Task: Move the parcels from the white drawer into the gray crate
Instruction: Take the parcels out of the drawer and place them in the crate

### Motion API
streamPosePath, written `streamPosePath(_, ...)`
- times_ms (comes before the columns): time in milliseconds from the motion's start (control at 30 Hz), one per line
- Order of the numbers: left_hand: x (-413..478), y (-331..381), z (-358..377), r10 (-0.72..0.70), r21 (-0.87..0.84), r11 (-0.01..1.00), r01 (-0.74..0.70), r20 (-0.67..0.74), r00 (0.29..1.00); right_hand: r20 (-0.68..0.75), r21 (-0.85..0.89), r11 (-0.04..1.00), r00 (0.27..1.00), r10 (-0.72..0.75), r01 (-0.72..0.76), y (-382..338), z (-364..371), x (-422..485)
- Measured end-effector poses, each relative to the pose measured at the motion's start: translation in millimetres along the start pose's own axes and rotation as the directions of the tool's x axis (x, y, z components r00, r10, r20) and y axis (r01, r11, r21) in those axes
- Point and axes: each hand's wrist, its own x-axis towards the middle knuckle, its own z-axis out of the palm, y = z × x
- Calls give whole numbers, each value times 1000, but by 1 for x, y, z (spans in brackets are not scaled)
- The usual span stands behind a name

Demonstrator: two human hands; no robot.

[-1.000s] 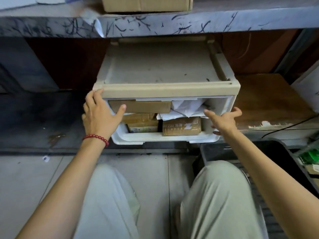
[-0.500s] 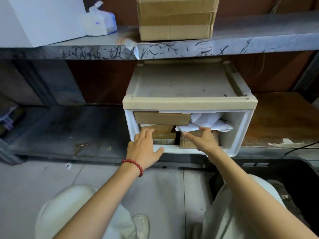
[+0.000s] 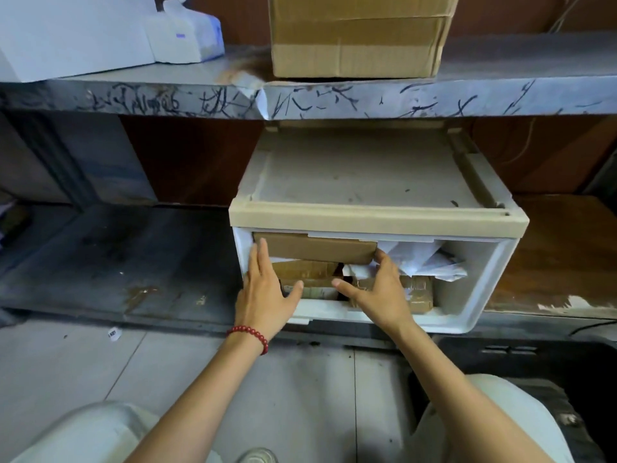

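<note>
The white drawer (image 3: 480,295) stands open under a beige unit top, on a low dark shelf. Inside lie a flat brown cardboard parcel (image 3: 317,248) on top at the left, smaller taped brown boxes (image 3: 307,270) beneath it, white crumpled mailers (image 3: 420,259) at the right and another taped box (image 3: 417,292) below them. My left hand (image 3: 267,292) reaches in with straight fingers touching the flat parcel's left end. My right hand (image 3: 377,292) has its fingers at that parcel's right end. The gray crate (image 3: 521,362) shows as a dark rim at the lower right.
A scribbled gray shelf edge (image 3: 300,98) overhangs the drawer unit. On it sit a large cardboard box (image 3: 357,35) and white packages (image 3: 100,31). My knees in light trousers are at the bottom. The floor is gray tile with a small scrap of paper (image 3: 113,334).
Both hands moved up from the drawer's lower front to the two ends of the top flat parcel. The view came closer to the drawer.
</note>
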Motion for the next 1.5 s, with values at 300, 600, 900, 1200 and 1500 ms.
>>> streamPosePath(300, 19, 12, 5, -143, -209, 971, 116, -118, 983, -29, 39, 998, 998, -46, 48, 15, 4, 17)
streamPosePath(600, 24, 10, 18, -168, -332, 938, 101, -180, 969, -47, 112, 993, 998, -39, 45, 19, 4, 18)
streamPosePath(900, 13, 7, 18, -164, -484, 872, 73, -148, 975, -85, 261, 965, 996, 18, 4, 20, -2, 3)
streamPosePath(1200, -3, 5, 8, -197, -525, 840, 138, -59, 979, -111, 410, 907, 982, 152, -94, 18, -15, -6)
streamPosePath(1500, -27, 6, -12, -239, -564, 797, 215, 33, 971, 28, 542, 784, 938, 345, -305, 12, -32, -23)
